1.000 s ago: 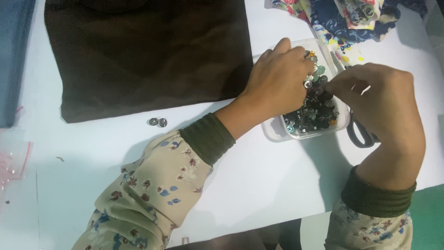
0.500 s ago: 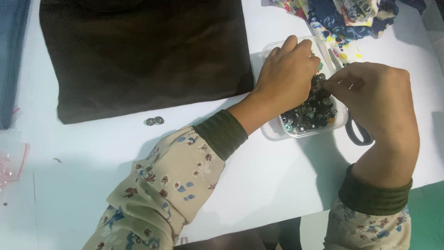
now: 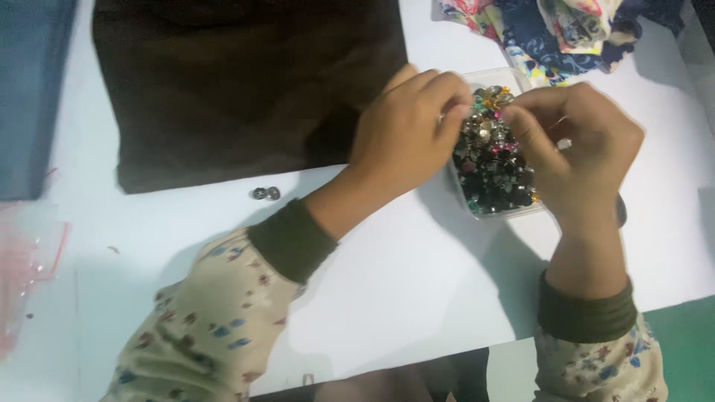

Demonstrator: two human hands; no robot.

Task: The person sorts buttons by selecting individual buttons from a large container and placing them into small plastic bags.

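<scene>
While we are looking down from the head camera, we are seeing both hands meeting over a clear plastic tub that is sitting on the white counter. The tub is holding a heap of small beads and buttons, dark ones mixed with green, pink and gold.

Our left hand is resting at the tub's left edge, its fingers curling down and touching the top of the heap; we cannot tell whether they are pinching a piece, since the tips are blurred. Our right hand is hovering over the tub's right side, thumb and forefinger pressing together in a pinch just above the heap; whatever lies between them is too small to make out. Both wrists are wearing dark green cuffs on flowered sleeves.

Two small metal studs are lying side by side on the counter, well left of the tub and just below a dark brown cloth that is spreading across the upper middle. Patterned fabric scraps are bunching just behind the tub. A blue cloth is lying at the far left, with a clear plastic bag below it.
</scene>
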